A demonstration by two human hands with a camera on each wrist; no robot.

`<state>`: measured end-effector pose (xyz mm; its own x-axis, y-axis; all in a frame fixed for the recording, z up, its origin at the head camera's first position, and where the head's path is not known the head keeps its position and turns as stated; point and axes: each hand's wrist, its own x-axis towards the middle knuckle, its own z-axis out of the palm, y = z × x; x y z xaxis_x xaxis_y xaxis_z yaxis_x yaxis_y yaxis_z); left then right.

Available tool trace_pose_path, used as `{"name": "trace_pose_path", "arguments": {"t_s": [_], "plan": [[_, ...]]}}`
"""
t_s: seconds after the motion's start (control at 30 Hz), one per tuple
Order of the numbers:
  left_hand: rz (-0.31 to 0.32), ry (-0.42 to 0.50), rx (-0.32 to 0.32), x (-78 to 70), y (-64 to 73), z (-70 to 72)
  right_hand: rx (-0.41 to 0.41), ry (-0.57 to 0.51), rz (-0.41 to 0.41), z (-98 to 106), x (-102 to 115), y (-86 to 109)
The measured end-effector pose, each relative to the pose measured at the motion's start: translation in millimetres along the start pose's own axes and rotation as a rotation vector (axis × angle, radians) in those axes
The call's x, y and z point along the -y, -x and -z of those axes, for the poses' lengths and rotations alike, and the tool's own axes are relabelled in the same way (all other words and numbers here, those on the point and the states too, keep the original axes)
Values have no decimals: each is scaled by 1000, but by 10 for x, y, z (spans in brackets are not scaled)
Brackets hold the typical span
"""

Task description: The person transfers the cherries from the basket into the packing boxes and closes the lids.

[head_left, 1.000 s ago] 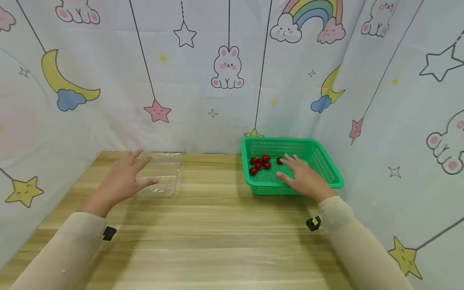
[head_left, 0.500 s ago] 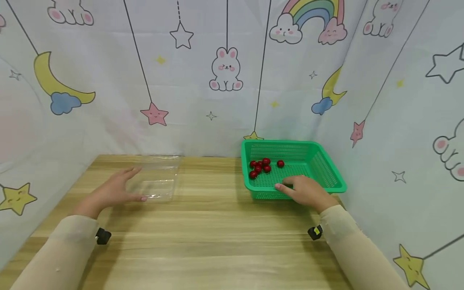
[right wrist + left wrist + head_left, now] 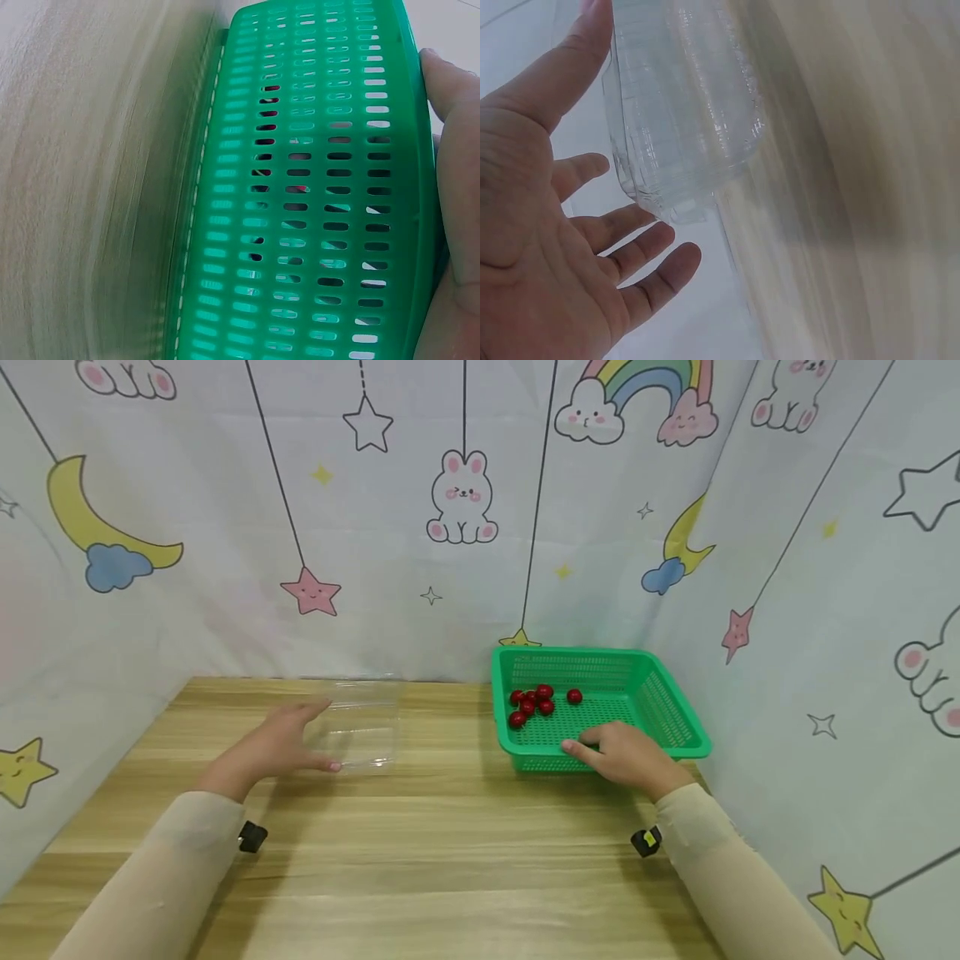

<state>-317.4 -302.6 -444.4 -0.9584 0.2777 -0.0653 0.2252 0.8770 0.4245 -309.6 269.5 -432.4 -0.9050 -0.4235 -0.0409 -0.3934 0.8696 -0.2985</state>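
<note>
At the left of the head view stands a clear plastic box (image 3: 362, 739), see-through and ribbed. My left hand (image 3: 281, 747) is at its left side, thumb toward the near end and fingers toward the far end. In the left wrist view those fingers (image 3: 656, 289) are spread, with fingertips right at the box's edge. On the right is a green plastic basket (image 3: 600, 752) with slotted walls. My right hand (image 3: 626, 756) grips its near rim, fingers bent over into the basket. Several dark red cherries (image 3: 527, 707) lie in its left part, one (image 3: 574, 696) apart from the rest.
Both containers stand on a wood-grain table (image 3: 450, 843), near its back edge. Behind and at the sides hangs a white cloth (image 3: 390, 527) printed with stars, rabbits and moons. A small black device is strapped at each wrist.
Both hands came down from above the containers. The right hand took hold of the basket's near rim. The left hand reached the clear box, which has slid to the right with it.
</note>
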Motion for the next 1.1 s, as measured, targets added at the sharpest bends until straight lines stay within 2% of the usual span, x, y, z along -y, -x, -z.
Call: {"name": "trace_pose_path", "arguments": {"t_s": [0.37,0.6,0.73,0.9,1.1], "plan": [[-21,-12,43,-531,-367,-231,5,-2,-9,-10,15,-17],[-9,-36,82,-746,-506,-274,16,-18,-6,3,21,-14],[-7,-65,90,-832,-550,-268,55,-28,6,57,25,-38],[-20,-94,110,-932,-570,-247,125,-42,25,287,82,-75],[1,-95,124,-977,-560,-225,119,-45,32,741,203,-148]]}}
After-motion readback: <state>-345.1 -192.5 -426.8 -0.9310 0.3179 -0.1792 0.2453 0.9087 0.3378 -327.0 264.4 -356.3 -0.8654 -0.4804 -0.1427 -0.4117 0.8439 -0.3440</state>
